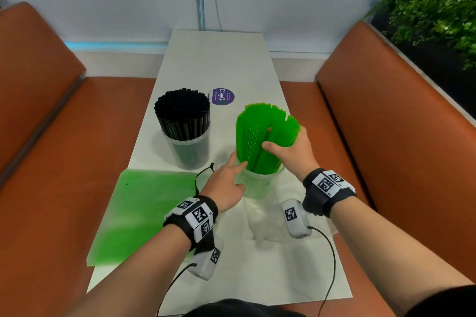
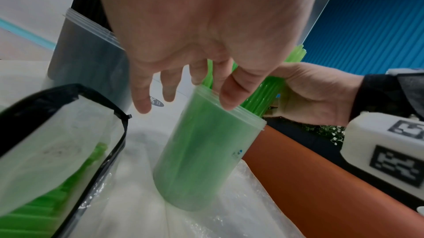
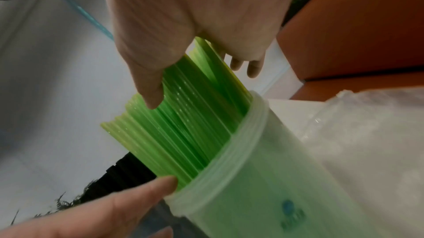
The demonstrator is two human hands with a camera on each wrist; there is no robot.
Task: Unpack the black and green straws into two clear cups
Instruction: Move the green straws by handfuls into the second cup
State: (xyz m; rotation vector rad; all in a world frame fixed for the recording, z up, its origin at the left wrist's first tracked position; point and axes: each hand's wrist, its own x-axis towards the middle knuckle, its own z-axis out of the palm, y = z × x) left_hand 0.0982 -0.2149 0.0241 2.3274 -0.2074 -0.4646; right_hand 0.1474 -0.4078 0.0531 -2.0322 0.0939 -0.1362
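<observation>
A full bunch of black straws [image 1: 183,113] stands in a clear cup [image 1: 192,152] at the table's middle left. To its right, green straws [image 1: 265,128] stand fanned in a second clear cup [image 1: 257,186]. My right hand [image 1: 286,147] grips the green bunch just above the rim, thumb in front and fingers curled behind [image 3: 197,71]. My left hand [image 1: 231,175] is held against the cup's left side with fingers extended; its thumb rests on the rim [image 2: 227,100]. The cup [image 2: 201,151] sits on crumpled plastic.
A flat pack of green straws [image 1: 144,211] lies at the near left, its end open with a black tie [image 2: 123,115]. Crumpled clear wrapping [image 1: 268,226] lies near the front right. A purple sticker [image 1: 222,96] marks the tabletop. Orange benches [image 1: 386,123] flank the narrow white table [image 1: 219,59].
</observation>
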